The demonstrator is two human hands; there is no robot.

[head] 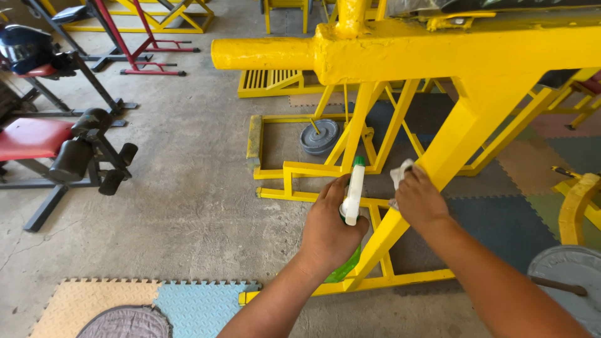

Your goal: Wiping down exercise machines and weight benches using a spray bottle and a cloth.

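Here | our left hand (327, 228) gripped the green-and-white plastic spray bottle (352, 200) | our right hand (418, 201) pinched a white cloth (400, 173) against the yellow steel frame strut (438, 169) | firm, even pressure seemed best.

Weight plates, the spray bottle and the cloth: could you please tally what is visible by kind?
Weight plates: 2 (grey one inside the yellow frame, one at lower right)
Spray bottles: 1, in the left hand
Cloths: 1, under the right hand
Total: 4
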